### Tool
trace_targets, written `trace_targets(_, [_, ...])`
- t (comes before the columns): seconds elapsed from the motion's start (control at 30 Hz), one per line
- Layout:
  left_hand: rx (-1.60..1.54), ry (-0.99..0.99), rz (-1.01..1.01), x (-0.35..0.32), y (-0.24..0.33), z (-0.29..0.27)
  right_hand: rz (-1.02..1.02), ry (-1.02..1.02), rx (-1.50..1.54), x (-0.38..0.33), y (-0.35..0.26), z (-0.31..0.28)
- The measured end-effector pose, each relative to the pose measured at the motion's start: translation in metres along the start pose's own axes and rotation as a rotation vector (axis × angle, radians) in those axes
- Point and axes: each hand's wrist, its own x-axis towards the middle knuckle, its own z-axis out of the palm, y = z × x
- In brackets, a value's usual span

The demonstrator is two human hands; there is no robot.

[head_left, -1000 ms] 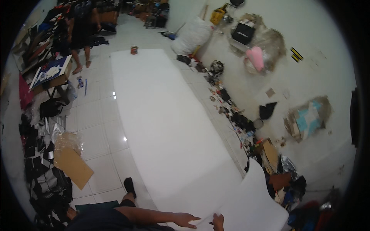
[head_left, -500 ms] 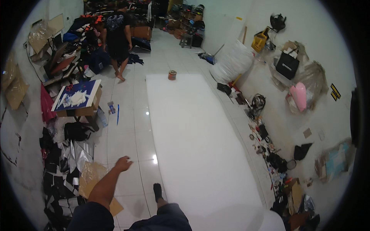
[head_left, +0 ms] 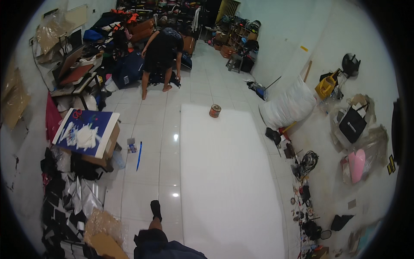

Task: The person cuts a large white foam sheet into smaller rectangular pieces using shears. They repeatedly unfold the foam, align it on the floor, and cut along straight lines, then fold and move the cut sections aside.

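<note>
Neither my left hand nor my right hand shows at this moment. My leg in dark shorts, with a black sock on the foot, stands on the tiled floor beside a long white sheet. The sheet lies flat and stretches away from me. On its far end sits a can with a reddish-brown label. To the left, a low table with a blue and white top carries white scraps and red-handled scissors.
A person in dark clothes bends over dark cloth at the back. Black and silver scraps line the left wall, with cardboard nearer me. A stuffed white sack leans at the right wall, where tools and a coiled cable lie.
My left hand and forearm have left the picture. The view has shifted, and the sheet and can appear lower. The other person has gone from walking upright to bending down with a hand at the cloth.
</note>
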Motion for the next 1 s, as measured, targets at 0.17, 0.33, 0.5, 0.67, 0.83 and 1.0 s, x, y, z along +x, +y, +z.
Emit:
trace_targets(0.17, [0.005, -0.100, 0.099, 0.116, 0.085, -0.156, 0.000, 0.059, -0.068, 0.083, -0.147, 0.056])
trace_targets(0.33, [-0.026, 0.366, 0.329, 0.260, 0.186, -0.446, 0.197, 0.207, -0.157, 0.136, -0.194, 0.055])
trace_targets(0.5, [-0.532, 0.689, 0.570, 0.256, 0.406, -0.787, 0.442, 0.358, -0.261, 0.163, -0.195, 0.046])
trace_targets(0.67, [-0.416, 0.665, 0.570, 0.366, 0.482, -0.937, 0.672, 0.452, -0.334, 0.170, -0.217, 0.057])
trace_targets(0.83, [0.325, 0.429, 0.518, 0.484, 0.400, -0.965, 0.760, 0.490, -0.399, 0.194, -0.280, 0.082])
trace_targets(1.0, [0.259, 0.008, 0.260, 0.530, 0.454, -1.017, 0.997, 0.592, -0.347, 0.236, -0.391, 0.143])
